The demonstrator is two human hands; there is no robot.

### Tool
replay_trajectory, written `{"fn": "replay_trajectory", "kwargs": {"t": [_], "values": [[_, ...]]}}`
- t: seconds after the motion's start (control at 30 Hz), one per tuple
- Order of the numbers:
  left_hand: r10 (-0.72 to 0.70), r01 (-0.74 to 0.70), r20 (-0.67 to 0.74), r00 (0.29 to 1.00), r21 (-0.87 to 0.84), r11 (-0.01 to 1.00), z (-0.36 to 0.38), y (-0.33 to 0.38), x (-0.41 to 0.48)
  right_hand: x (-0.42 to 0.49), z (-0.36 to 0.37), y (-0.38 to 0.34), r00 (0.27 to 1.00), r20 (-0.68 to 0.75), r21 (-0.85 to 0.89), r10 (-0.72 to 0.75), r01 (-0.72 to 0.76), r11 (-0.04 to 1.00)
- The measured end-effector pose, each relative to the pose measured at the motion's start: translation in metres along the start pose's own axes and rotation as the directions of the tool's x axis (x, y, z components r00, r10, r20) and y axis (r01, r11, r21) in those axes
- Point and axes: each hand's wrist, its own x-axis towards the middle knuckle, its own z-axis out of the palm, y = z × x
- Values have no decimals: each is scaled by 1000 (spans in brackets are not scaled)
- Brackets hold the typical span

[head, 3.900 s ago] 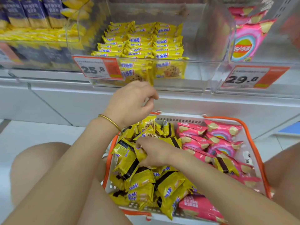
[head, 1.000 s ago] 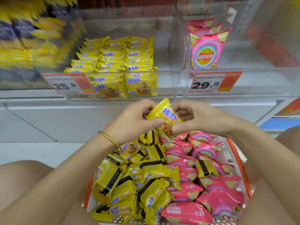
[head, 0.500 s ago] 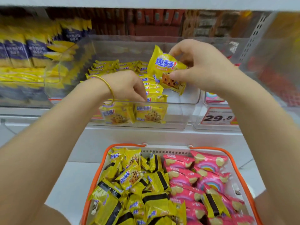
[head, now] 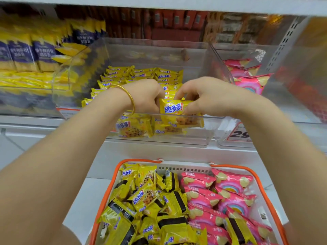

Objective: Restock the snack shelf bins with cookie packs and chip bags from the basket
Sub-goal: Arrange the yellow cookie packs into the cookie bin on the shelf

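Left hand (head: 144,99) and right hand (head: 203,97) grip cookie pack (head: 178,114), hiding its top.

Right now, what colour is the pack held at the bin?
The cookie pack is yellow with blue lettering; the head view shows it best.

White shelf ledge (head: 177,151) runs the full width, glossy, evenly lit from above. Over it, a white upper shelf board (head: 159,4) caps the bay. Behind and above the ledge: rows of red-brown packs (head: 168,20), blurred. Up and right of the ledge, a perforated white upright (head: 286,45). Below the ledge, pale tiled floor (head: 95,188).
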Motion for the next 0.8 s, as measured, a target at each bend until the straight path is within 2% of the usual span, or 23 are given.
{"fn": "replay_trajectory", "kwargs": {"t": [0.2,0.33,0.47,0.53,0.6,0.67,0.8], "values": [[-22,18,-44,999,-95,995,4,-7,-1,11,19,-2,988,140,221,60,-90,971],[-39,30,-48,998,-182,983,5,-8,-2,18,21,-2,981,147,236,126,-159,959],[-81,41,-102,991,-346,937,-2,-6,-11,24,23,-7,972,111,166,207,-223,961],[-82,33,-118,990,-370,928,-6,-2,-16,27,26,-9,968,112,142,224,-238,961],[-55,38,-47,997,-307,951,-6,2,-19,28,27,-8,965,130,147,228,-247,958],[-85,89,26,996,-252,964,-3,4,-23,25,21,-5,958,130,128,256,-272,954],[-155,189,124,980,-346,919,-4,5,-33,20,10,0,933,179,160,313,-341,926]]}}
